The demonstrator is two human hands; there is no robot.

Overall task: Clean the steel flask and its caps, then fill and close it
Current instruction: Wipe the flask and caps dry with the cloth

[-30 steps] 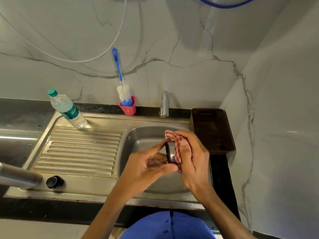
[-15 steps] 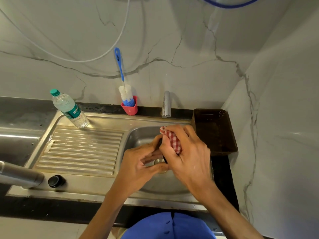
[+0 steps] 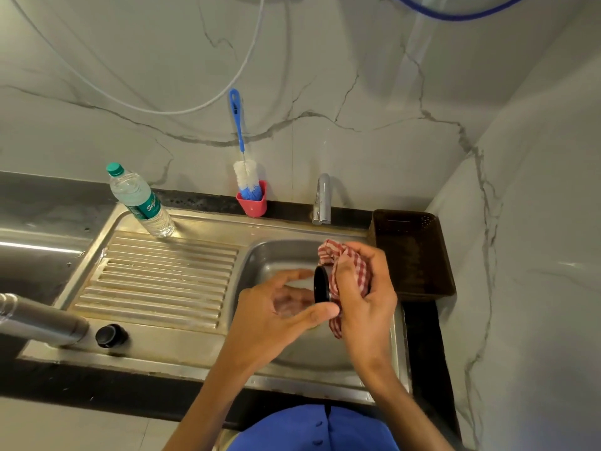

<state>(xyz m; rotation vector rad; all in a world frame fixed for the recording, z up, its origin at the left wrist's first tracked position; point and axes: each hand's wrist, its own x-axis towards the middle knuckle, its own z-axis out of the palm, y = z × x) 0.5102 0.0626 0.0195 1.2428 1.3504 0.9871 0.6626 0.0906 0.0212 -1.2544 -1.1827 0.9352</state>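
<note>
Over the steel sink basin (image 3: 279, 255), your right hand (image 3: 364, 297) grips the red-checked cloth (image 3: 353, 270) round the black round cap (image 3: 322, 284); your left hand (image 3: 279, 317), fingers loosely spread, touches the cap with its thumb.

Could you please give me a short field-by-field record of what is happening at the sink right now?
Activity: wiping a flask cap over the sink basin
Right hand: grips a red checked cloth against the black-rimmed cap
Left hand: fingers extended, thumb tip at the cap's lower edge
Steel flask: lying on the sink's front edge, left
Other cap: black, beside the flask
Water bottle: upright, green cap on
Bottle brush: standing in a red holder
</note>
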